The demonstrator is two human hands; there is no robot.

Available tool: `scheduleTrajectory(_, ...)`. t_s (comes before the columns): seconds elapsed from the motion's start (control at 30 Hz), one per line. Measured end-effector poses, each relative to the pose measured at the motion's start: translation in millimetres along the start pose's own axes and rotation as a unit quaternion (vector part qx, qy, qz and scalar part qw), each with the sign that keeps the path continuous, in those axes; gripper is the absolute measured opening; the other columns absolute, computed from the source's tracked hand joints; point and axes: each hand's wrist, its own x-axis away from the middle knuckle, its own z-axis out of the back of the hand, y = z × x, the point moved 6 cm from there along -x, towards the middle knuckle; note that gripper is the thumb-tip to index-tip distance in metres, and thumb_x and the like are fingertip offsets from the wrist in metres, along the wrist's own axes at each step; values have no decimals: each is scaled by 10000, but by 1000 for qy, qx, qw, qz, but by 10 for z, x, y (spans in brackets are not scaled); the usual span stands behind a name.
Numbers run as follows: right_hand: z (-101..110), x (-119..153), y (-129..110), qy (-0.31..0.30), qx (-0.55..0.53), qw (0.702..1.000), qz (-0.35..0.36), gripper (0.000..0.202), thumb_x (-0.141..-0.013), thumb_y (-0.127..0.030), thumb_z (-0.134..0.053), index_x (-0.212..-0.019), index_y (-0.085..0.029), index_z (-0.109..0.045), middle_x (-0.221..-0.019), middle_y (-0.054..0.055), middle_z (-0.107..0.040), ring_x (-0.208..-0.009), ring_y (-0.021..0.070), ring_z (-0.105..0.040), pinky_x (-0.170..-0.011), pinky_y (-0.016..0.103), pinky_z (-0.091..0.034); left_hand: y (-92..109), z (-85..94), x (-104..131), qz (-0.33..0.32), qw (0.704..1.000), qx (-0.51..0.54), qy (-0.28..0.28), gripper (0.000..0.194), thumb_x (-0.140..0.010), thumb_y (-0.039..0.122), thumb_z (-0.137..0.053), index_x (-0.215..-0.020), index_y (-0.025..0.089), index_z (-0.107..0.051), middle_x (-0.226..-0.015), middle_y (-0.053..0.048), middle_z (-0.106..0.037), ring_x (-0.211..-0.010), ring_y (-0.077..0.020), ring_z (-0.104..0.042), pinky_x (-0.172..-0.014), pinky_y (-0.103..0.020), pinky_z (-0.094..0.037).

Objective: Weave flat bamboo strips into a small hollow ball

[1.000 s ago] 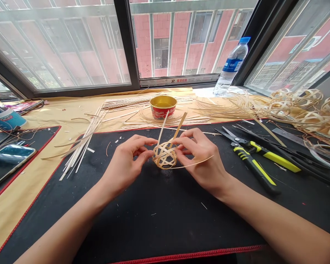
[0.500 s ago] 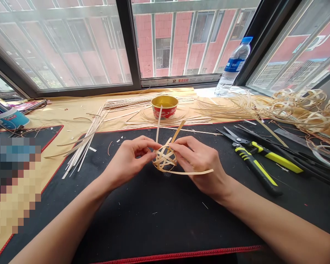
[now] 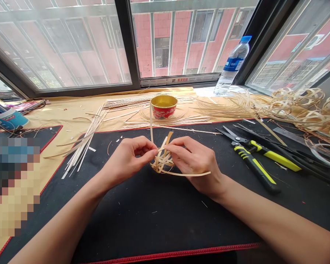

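Observation:
A small open ball of woven bamboo strips (image 3: 162, 163) is held just over the black mat (image 3: 154, 220), between my two hands. My left hand (image 3: 136, 154) pinches a strip at the ball's upper left with thumb and forefinger. At the top, my right hand (image 3: 194, 157) is closed in a pinch on the same strip, its other fingers curled by the ball's right side. One loose strip end stands up behind the left fingertips, a shorter darker one rises near the right fingers, and another reaches right below the right hand. The fingers hide part of the weave.
Yellow-black shears (image 3: 254, 165) lie on the right of the mat. A red and gold tin (image 3: 164, 107) stands behind, among bundles of thin strips (image 3: 84, 143). Coiled strips (image 3: 299, 106) and a water bottle (image 3: 232, 68) are at the back right.
Both hands' fingertips have drawn closer together over the top of the ball, now on one strip. The ball has turned slightly, and the tall strip end has swung left.

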Motion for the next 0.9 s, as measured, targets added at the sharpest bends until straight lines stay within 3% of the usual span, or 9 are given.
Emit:
scheduleTrajectory(0.27, -30, 3, 32, -6, -32, 999, -14, 210, -869, -74, -513, -966, -110, -696, -884, 112, -676, -767, 164, -644, -658, 254, -540, -50, -28, -20, 42, 998, 34, -29, 255, -786, 355, -612, -848, 110, -651, -758, -22, -627, -694, -114, -527, -625, -207, -403)
scheduleTrajectory(0.5, -34, -11, 62, -24, -63, 998, 4, 224, -883, -86, -515, -1032, -127, -678, -911, 112, -658, -782, 152, -624, -675, 257, -530, -92, -65, -1, 106, 989, 105, -11, 312, -735, 423, -682, -733, 113, -647, -489, 42, -507, -455, -53, -411, -423, -155, -284)
scheduleTrajectory(0.73, -46, -87, 219, -104, -207, 972, -47, 284, -834, -34, -563, -1056, -163, -684, -933, 66, -643, -839, 131, -632, -742, 239, -516, -179, -75, 1, 128, 983, 132, 6, 370, -789, 461, -619, -640, 123, -602, -431, 41, -460, -422, -47, -365, -416, -151, -271)
scheduleTrajectory(0.9, -6, -117, 334, -122, -234, 956, -126, 316, -776, 13, -584, -1024, -142, -702, -907, 57, -667, -806, 134, -638, -739, 241, -513, -196, -84, -3, 139, 979, 150, 8, 358, -766, 456, -657, -617, 134, -608, -443, 42, -447, -434, -49, -361, -427, -160, -254)
